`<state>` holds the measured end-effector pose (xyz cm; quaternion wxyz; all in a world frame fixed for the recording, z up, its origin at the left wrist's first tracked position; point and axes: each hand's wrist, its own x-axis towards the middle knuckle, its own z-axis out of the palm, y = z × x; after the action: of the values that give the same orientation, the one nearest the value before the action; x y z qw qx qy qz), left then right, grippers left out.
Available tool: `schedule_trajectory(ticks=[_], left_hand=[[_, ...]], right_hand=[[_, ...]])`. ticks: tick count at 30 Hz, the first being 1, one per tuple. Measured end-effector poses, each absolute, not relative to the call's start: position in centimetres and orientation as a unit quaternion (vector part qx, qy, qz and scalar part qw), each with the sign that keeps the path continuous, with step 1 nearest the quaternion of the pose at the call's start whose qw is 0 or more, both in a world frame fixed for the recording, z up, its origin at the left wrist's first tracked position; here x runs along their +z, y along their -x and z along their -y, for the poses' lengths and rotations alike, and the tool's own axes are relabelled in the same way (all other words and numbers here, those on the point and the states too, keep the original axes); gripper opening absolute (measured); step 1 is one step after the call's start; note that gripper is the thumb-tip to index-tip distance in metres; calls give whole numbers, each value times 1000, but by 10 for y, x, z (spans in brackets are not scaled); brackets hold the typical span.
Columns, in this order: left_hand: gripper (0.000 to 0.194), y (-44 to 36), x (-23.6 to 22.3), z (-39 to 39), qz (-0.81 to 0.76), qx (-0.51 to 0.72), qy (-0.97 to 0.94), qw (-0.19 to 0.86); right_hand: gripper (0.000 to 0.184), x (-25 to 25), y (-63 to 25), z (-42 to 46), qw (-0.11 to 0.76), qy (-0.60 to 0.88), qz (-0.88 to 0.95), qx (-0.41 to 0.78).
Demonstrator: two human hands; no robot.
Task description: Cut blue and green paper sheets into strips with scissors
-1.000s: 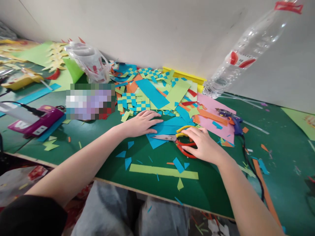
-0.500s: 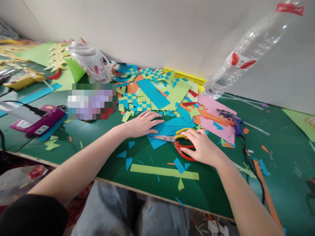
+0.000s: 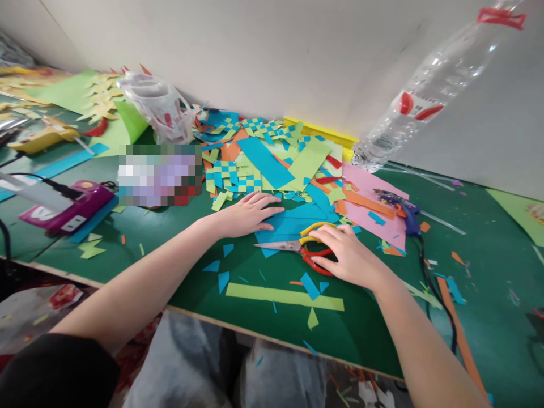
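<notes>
My left hand [image 3: 250, 215] lies flat, fingers spread, its fingertips at the left edge of some blue paper [image 3: 293, 220]. My right hand [image 3: 346, 249] grips scissors [image 3: 293, 246] by their yellow and red handles. The metal blades point left, below my left hand, and look nearly closed over the corner of the blue paper. Small blue paper scraps [image 3: 223, 280] are scattered nearer the table edge. In front of me a long light green strip [image 3: 284, 296] lies across the green table.
Behind my hands is a pile of woven blue and green paper pieces [image 3: 238, 177]. A tilted clear bottle [image 3: 429, 85] leans at the wall. A blue glue gun [image 3: 408, 215] rests right, its cord trailing forward. On the left are a purple power strip [image 3: 68, 209] and a bagged cup [image 3: 159, 107].
The scissors have turned slightly in my right hand; their blades extend further left and their handles are closer together. My left hand stays in place.
</notes>
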<state>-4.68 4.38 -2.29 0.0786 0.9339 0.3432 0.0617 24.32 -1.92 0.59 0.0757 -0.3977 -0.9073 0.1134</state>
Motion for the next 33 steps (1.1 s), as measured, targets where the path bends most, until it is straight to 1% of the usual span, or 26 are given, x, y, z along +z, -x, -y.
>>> schedule_trajectory(ticks=[10, 16, 19, 23, 25, 29, 33], left_hand=[[52, 47, -20, -44, -340, 89, -933, 78], [39, 46, -13, -46, -388, 129, -912, 23], [34, 45, -12, -46, -405, 146, -903, 11], [32, 44, -13, -45, -401, 156, -903, 9], [32, 42, -13, -42, -384, 155, -910, 15], [36, 36, -11, -36, -329, 144, -933, 26], [42, 33, -13, -34, -302, 132, -944, 26]], right_hand=[[36, 9, -245, 20, 87, 399, 903, 136], [36, 13, -263, 15, 127, 442, 872, 165], [37, 14, -274, 10, 157, 471, 853, 160], [40, 10, -282, 4, 228, 516, 821, 94], [39, 7, -283, 2, 249, 530, 810, 36], [35, 1, -282, -2, 250, 562, 784, -87], [37, -5, -285, -5, 240, 603, 748, -139]])
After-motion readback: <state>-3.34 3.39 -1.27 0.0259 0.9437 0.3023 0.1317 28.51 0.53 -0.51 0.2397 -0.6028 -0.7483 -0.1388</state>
